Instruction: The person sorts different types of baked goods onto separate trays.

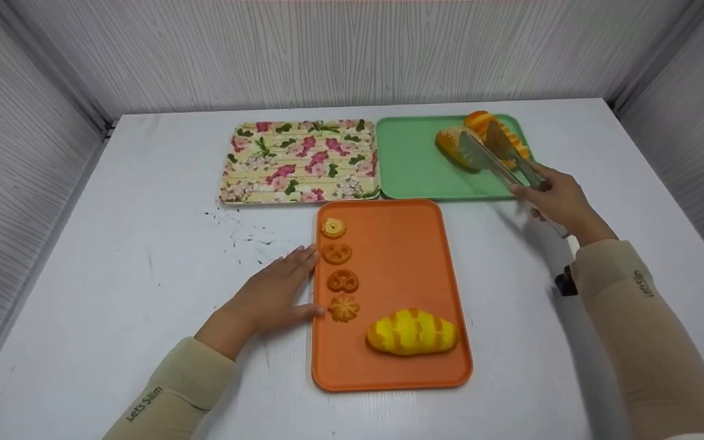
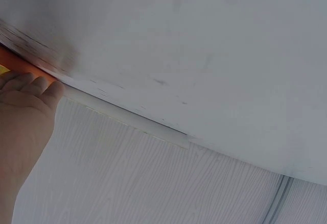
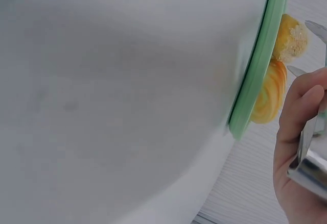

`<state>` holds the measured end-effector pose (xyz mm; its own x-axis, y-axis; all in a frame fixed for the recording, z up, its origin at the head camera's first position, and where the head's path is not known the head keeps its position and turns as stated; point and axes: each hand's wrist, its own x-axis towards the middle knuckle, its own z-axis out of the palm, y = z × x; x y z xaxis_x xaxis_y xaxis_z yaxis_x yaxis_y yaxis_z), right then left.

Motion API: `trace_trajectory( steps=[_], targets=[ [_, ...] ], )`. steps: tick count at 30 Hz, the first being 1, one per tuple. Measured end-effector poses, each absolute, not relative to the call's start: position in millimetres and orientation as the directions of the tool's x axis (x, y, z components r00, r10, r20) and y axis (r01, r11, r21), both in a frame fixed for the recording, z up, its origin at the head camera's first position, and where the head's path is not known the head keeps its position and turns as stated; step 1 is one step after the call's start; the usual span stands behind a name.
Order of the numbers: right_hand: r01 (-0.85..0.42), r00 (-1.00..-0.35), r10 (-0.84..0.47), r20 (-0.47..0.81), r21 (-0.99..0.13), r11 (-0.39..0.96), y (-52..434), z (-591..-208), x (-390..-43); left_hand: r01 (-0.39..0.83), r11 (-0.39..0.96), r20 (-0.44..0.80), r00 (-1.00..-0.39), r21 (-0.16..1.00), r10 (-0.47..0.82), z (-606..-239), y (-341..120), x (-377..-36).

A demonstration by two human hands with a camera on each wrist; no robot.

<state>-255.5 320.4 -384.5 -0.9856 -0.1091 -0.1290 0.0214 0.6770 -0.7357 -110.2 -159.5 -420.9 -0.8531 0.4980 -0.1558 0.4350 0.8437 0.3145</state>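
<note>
A white table (image 1: pixel 113 256) holds three trays. At the far left lies a floral tray (image 1: pixel 301 160). Nearer the person, the left hand (image 1: pixel 266 299) rests flat with relaxed, straight fingers, gripping nothing, its fingertips touching the left edge of an orange tray (image 1: pixel 395 256). That tray carries four small cookies (image 1: pixel 340 269) in a column along its left side and one yellow striped bread roll (image 1: pixel 412 331) near its front. At the far right, a green tray (image 1: pixel 413 165) holds two pastries (image 1: pixel 480 137). The right hand (image 1: pixel 557 198) grips one pair of metal tongs (image 1: pixel 498 156), whose tips reach over the pastries on the green tray.
</note>
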Motion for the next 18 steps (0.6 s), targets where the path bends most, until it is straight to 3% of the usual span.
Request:
trace_trajectory(
  steps=[18],
  targets=[
    [-0.108,-0.951,-0.290,-0.109,-0.761,0.639,306.8,-372.8,-219.1,0.445,0.831,-0.147,-0.847,0.334,0.512,-418.5,-160.4,-109.0]
  ],
)
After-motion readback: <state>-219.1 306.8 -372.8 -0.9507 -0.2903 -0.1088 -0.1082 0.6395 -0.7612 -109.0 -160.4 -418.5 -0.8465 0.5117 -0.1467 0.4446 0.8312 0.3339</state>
